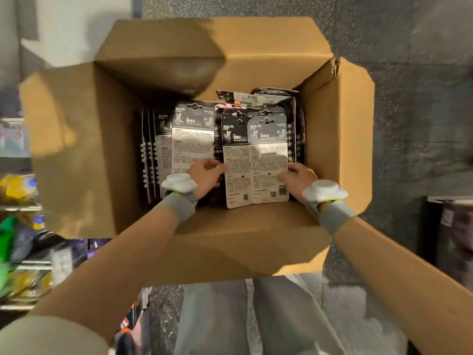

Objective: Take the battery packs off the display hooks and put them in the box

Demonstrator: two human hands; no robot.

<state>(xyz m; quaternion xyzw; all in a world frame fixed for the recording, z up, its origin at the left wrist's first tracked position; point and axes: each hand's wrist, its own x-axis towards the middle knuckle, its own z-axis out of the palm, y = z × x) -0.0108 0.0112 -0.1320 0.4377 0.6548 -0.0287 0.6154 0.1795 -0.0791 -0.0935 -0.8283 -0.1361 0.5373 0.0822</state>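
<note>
An open cardboard box point(330, 139) stands on the floor below me, flaps spread. Inside lie several black-and-white battery packs, backs up. Both hands reach down into it. My left hand point(204, 175) grips the left edge of a small stack of AAA battery packs point(256, 160). My right hand point(297, 176) grips the same stack's right edge. The stack rests on top of other packs at the box's right side. More AA battery packs point(192, 139) stand on edge or lie flat at the left. Each wrist carries a grey band with a white puck.
Store shelves point(18, 252) with coloured goods run along the left edge, blurred. Grey speckled floor point(409, 98) surrounds the box. A dark display or bin point(450, 231) stands at the right. My legs in light trousers are just below the box's near flap.
</note>
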